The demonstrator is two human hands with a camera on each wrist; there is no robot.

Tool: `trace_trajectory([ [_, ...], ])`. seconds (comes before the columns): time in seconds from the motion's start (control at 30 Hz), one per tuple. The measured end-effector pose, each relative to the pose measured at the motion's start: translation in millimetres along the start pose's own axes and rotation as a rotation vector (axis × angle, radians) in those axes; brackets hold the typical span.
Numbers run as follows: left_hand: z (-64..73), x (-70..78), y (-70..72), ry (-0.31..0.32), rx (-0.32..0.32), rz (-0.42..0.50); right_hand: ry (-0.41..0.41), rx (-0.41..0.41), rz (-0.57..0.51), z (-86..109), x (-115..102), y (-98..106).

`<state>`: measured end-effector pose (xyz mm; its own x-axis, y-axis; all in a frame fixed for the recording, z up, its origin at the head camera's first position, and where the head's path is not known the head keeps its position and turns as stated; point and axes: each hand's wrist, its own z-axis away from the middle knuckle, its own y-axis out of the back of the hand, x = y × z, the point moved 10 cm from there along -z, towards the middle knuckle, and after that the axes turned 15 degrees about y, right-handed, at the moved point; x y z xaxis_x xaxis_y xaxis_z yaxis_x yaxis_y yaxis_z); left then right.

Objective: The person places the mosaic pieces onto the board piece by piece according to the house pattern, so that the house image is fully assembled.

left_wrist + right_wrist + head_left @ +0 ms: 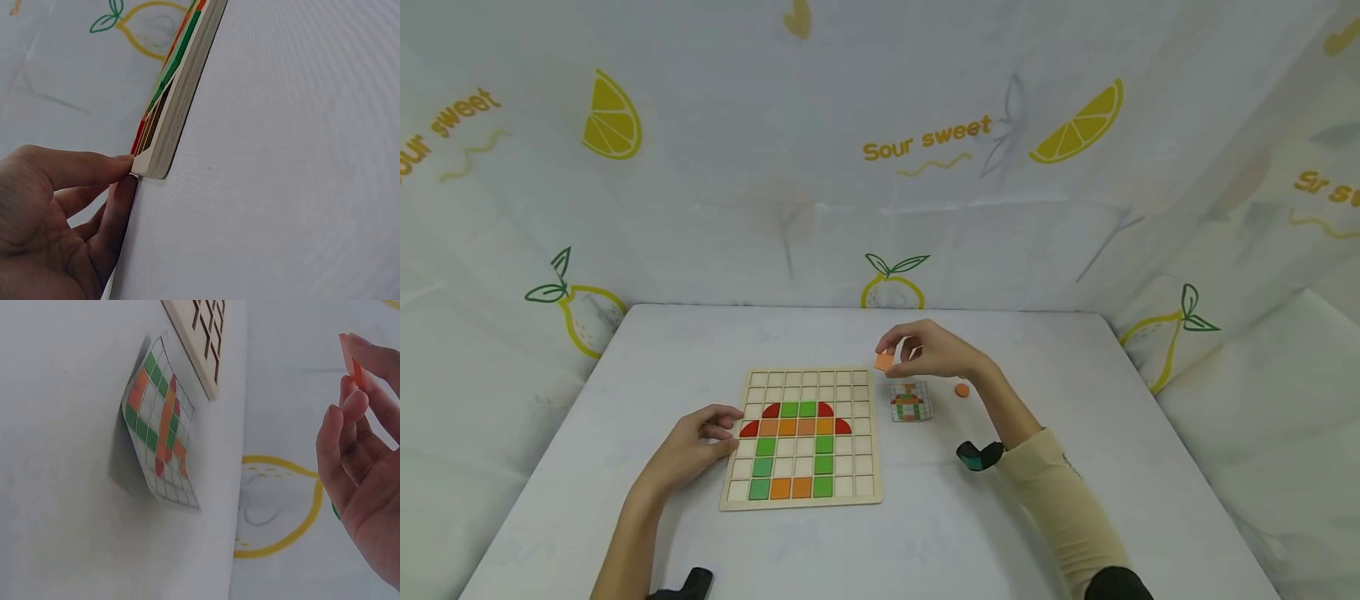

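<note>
A wooden grid board (863, 467) lies flat on the white table, with red, green and orange tiles forming a pattern in its cells. My left hand (696, 446) grips the board's left edge; in the left wrist view, the thumb and a finger (81, 169) meet at the board's corner (156, 164). An orange square tile (884, 361) is pinched between the thumb and fingers of my right hand (936, 348), raised off the table beyond the board's far right corner. Edge-on, that tile (357, 372) looks thin in the right wrist view.
Right of the board lies a pattern card (910, 402) showing a coloured grid; it looks curved in the right wrist view. A round orange piece (962, 390) is beside it, near the right forearm. Behind the table hangs a lemon-printed cloth (820, 233).
</note>
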<state>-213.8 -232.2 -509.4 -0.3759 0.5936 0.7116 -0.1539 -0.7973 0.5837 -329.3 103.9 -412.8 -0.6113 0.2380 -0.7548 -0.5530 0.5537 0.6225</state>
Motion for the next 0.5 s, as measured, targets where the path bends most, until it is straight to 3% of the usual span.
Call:
trace_trajectory([
  [0.3, -0.1, -0.5, 0.3, -0.001, 0.006, -0.005, 0.043, -0.070, -0.089, -40.9, 5.1, -42.7],
  [0.5, 0.4, -0.9, 0.7, 0.004, 0.008, -0.003, 0.027, -0.124, -0.139, -60.2, 11.8, -70.3],
])
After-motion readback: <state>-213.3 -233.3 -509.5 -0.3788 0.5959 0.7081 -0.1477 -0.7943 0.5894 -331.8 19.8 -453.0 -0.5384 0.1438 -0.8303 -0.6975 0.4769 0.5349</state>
